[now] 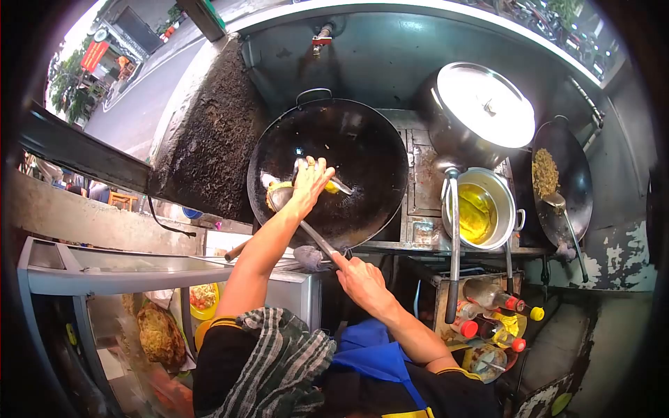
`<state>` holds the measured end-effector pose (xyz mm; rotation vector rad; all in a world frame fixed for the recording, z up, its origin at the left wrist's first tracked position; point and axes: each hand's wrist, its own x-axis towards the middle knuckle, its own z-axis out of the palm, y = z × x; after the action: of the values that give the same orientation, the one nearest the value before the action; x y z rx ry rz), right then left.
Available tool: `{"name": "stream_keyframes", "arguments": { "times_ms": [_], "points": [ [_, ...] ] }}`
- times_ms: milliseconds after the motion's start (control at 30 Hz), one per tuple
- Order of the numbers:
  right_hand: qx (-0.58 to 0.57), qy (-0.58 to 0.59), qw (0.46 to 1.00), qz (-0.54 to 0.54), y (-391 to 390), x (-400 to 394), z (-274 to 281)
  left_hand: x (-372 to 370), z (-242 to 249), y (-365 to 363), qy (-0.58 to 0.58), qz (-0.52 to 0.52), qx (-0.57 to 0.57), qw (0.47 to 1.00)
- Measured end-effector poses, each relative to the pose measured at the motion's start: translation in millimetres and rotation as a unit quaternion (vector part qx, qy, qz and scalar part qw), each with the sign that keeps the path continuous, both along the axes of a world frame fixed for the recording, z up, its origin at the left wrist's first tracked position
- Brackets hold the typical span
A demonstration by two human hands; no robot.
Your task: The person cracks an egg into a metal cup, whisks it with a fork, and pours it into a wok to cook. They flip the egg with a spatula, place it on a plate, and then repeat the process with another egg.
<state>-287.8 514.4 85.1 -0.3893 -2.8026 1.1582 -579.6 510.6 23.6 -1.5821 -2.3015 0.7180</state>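
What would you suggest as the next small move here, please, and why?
Probably draw the left hand back from the wok. It reaches over the yellow food beside the spatula, whose handle the right hand grips, so pulling back would clear room to stir.

No writing, brand or number can be read anywhere: the red sign (pixel 94 54) by the street, far up and to the left of the hands, is too blurred to make out, and the bottles (pixel 491 313) below and right of them show no readable labels.
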Motion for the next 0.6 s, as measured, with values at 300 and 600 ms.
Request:
{"name": "stream_keyframes", "arguments": {
  "times_ms": [300,600],
  "points": [
    [-0.027,-0.016,1.0,0.001,1,0,1,-7,19,14,0.128,-0.06,0.049,0.989],
    [-0.017,-0.015,1.0,0.004,0,-2,-5,2,12,18,0.123,-0.074,0.026,0.989]
  ]
}}
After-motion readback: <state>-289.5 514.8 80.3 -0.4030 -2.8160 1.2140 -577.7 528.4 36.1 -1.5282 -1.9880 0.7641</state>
